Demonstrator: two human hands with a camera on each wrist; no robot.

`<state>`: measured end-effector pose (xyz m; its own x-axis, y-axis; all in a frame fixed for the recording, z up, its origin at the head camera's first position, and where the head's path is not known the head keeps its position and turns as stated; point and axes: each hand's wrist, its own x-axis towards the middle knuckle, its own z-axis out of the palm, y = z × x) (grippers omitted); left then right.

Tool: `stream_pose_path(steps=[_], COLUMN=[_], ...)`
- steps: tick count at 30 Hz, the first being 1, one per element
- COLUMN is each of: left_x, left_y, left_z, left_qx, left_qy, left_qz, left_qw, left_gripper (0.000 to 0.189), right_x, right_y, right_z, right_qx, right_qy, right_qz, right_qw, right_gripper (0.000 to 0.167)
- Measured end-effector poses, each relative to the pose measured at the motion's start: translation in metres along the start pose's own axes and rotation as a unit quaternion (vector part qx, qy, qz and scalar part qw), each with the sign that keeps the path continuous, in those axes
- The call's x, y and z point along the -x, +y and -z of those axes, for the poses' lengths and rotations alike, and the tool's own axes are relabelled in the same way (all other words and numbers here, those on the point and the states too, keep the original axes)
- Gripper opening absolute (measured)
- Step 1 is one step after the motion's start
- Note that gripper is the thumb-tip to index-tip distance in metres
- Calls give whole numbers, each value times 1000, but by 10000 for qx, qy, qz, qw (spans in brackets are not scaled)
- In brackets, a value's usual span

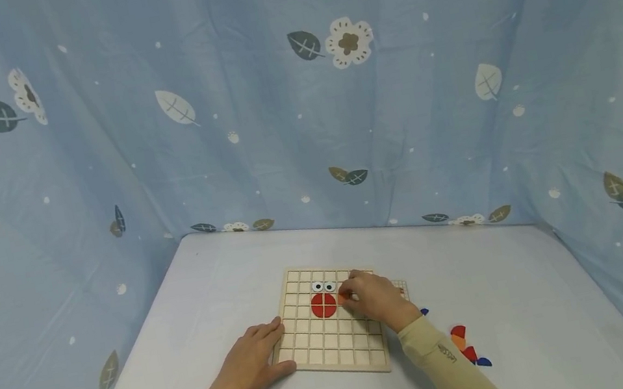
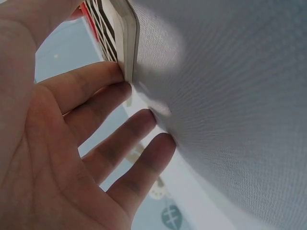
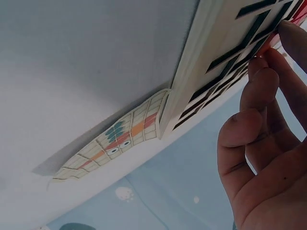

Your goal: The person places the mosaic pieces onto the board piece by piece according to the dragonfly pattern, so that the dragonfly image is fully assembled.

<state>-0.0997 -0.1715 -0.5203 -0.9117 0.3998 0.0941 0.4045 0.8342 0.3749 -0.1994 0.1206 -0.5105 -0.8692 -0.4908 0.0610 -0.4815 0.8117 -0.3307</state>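
Observation:
A square wooden grid board [image 1: 338, 343] lies on the table in the head view. On it are a red disc [image 1: 318, 301] made of quarter pieces and two eye tiles [image 1: 324, 286] just above. My right hand [image 1: 375, 298] pinches a small orange piece [image 1: 340, 298] between thumb and fingertips, right beside the disc, close over the grid. My left hand [image 1: 250, 362] rests at the board's left edge with its fingers spread; in the left wrist view, fingertips [image 2: 122, 88] touch the board's side.
A gridded pattern card [image 3: 129, 132] with a coloured picture lies against the board's right side, partly behind my right hand in the head view. Loose red, orange and blue pieces [image 1: 459, 342] lie right of my right forearm. A patterned blue curtain [image 1: 280, 158] surrounds the white table [image 1: 488, 274].

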Motion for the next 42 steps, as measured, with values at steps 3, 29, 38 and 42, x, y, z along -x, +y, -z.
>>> stream_pose_path(steps=[3,29,38,42], left_x=[0,2,5,5], left_y=[1,0,-2,-1], left_z=[1,-2,-3,-4], left_qx=[35,97,225,237], left_qy=[-11,70,108,57], left_qz=[7,28,124,219], left_qw=[10000,9999,9996,9995], left_gripper=[75,75,77,78], right_x=[2,61,91,108], right_y=[1,6,21,30], right_z=[0,52,64,64], right_qx=[88,-268,-230,-208], right_qy=[50,1595,1794,1691], right_qz=[23,372,230,-116], right_qw=[9999,9861,9832,9853], right_gripper=[18,27,27,28])
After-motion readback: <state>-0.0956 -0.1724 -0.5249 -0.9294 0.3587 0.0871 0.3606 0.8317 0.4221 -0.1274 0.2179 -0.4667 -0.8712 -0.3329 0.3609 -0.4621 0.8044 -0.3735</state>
